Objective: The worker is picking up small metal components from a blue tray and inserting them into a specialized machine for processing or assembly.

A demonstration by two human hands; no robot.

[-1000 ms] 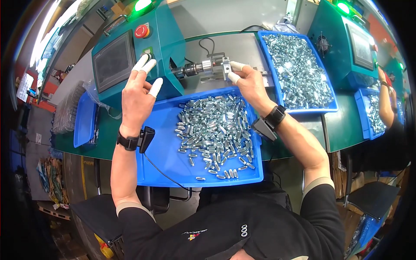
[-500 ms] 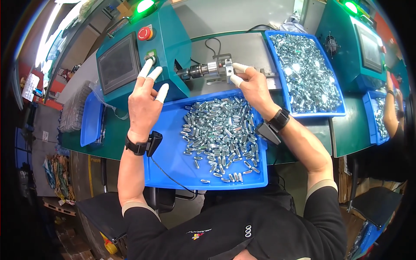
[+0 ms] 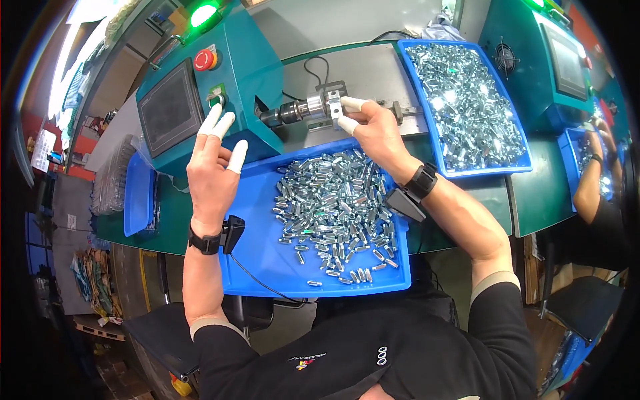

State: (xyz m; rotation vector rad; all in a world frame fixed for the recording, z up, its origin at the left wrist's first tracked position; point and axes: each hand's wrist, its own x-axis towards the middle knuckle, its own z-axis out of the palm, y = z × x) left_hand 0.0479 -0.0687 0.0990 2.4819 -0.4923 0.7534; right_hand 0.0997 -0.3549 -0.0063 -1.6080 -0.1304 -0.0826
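Note:
My left hand (image 3: 212, 175) has its fingers stretched out and apart, with white finger covers on the tips. Its forefinger tip is at or just below the round push button (image 3: 217, 99) on the teal machine (image 3: 243, 67), and nothing is in the hand. At the spindle (image 3: 293, 112), thumb and forefinger of my right hand (image 3: 381, 137) pinch at the right side of a silver metal block (image 3: 335, 105). A small part between those fingertips could be hidden. Below both hands, a blue tray (image 3: 250, 267) holds a heap of small shiny metal fittings (image 3: 333, 200).
A second blue tray (image 3: 460, 172) full of metal fittings stands at the right. A red emergency stop (image 3: 205, 60) and a dark screen (image 3: 170, 103) are on the machine. At far right, another person's arm (image 3: 590, 173) reaches over a blue tray near a similar machine (image 3: 547, 67).
The view has shifted slightly. My left forefinger sits a little lower against the push button, showing more of it. My right hand stays at the metal block.

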